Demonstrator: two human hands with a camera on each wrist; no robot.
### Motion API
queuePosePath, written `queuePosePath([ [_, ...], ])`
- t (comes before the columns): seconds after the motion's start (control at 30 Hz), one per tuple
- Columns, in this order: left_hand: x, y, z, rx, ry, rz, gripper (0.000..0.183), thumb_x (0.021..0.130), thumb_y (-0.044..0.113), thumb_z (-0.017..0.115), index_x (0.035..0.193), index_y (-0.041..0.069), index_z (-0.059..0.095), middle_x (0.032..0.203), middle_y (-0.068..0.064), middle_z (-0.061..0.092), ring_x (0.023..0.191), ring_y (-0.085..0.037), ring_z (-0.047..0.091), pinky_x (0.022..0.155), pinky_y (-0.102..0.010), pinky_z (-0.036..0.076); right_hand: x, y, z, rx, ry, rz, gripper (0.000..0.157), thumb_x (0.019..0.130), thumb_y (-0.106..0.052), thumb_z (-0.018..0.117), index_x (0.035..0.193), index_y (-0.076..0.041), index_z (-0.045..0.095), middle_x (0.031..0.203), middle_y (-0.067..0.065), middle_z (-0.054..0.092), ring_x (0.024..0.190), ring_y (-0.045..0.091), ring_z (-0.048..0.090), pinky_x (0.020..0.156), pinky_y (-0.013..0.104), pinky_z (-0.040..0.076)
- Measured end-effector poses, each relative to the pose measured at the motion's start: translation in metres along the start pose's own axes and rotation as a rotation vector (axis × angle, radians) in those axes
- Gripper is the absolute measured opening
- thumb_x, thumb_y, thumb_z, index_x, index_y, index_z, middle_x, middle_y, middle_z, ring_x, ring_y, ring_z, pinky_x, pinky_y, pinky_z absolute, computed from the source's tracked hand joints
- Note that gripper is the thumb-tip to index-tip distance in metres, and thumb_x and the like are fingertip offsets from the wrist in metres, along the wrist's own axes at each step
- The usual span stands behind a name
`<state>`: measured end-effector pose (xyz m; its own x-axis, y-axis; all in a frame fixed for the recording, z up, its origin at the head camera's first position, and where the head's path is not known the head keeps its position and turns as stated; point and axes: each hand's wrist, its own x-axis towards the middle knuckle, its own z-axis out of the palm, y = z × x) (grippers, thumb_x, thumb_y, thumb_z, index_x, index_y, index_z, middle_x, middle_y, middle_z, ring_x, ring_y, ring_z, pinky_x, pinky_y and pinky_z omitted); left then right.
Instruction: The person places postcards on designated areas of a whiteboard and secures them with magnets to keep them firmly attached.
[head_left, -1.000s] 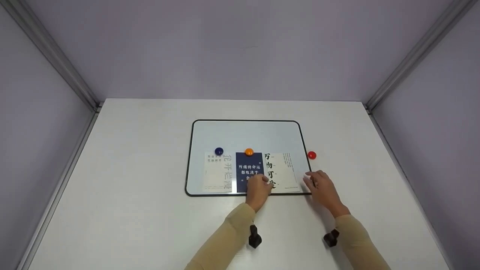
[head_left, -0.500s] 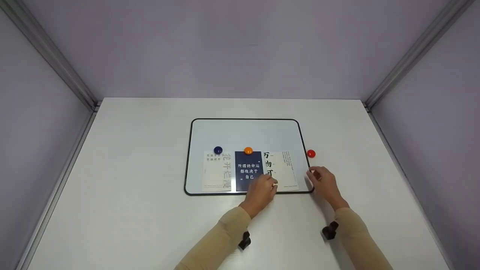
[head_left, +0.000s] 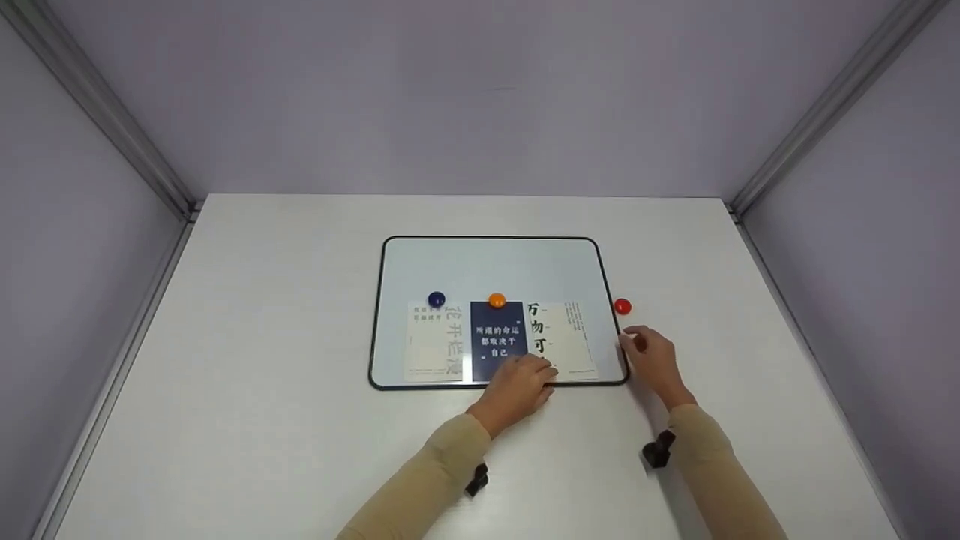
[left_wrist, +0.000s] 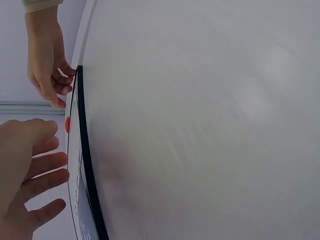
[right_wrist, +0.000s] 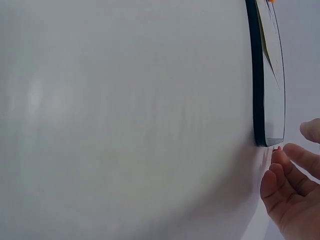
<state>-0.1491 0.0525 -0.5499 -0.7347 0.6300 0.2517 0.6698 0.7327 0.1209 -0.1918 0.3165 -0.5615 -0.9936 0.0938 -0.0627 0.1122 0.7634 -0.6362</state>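
My left hand (head_left: 516,386) lies over the lower left corner of a cream card (head_left: 566,341) with black characters. Its fingers look spread and hold nothing in the left wrist view. My right hand (head_left: 651,358) is beside the right edge of a black-framed whiteboard (head_left: 487,262), fingers loosely bent with nothing between them. Just beyond it, outside the frame, lies a round red magnet (head_left: 622,306). A dark blue card (head_left: 491,334) with white characters has an orange magnet (head_left: 496,300) at its top edge. At the left, a dark blue magnet (head_left: 436,299) sits atop another pale card (head_left: 431,349).
The whiteboard lies flat on a white table (head_left: 262,315). Pale walls (head_left: 480,97) enclose the back and sides, with metal profiles (head_left: 847,105) in the corners. A black wrist camera (head_left: 656,452) hangs by the right sleeve, another (head_left: 477,480) by the left.
My left hand has shifted slightly right from the blue card onto the cream card, and its fingers have flattened out. My right hand has drawn slightly up and right, toward the red magnet.
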Motion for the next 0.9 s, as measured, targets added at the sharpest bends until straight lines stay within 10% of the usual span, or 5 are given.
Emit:
queuePosePath([
  [0.3, -0.005, -0.005, 0.010, 0.098, 0.024, 0.127, 0.030, 0.095, 0.039, 0.056, 0.120, 0.023, 0.064, 0.125, 0.006, 0.066, 0.116, -0.010, 0.062, 0.093, -0.028, 0.052, 0.008, 0.004, -0.002, 0.018, 0.022, 0.021, 0.030, 0.099, -0.018, 0.051, 0.120, 0.002, 0.060, 0.091, 0.015, 0.061, 0.079, 0.020, 0.050, 0.067, 0.024, 0.041],
  [0.9, -0.009, -0.002, 0.005, 0.134, -0.170, 0.066, 0.039, 0.098, 0.045, 0.048, 0.131, 0.025, 0.056, 0.141, 0.007, 0.056, 0.133, -0.011, 0.051, 0.106, -0.033, 0.048, 0.019, 0.002, -0.001, 0.018, 0.047, 0.056, 0.032, 0.097, -0.017, 0.052, 0.122, 0.002, 0.058, 0.087, 0.013, 0.059, 0.074, 0.018, 0.050, 0.061, 0.023, 0.041],
])
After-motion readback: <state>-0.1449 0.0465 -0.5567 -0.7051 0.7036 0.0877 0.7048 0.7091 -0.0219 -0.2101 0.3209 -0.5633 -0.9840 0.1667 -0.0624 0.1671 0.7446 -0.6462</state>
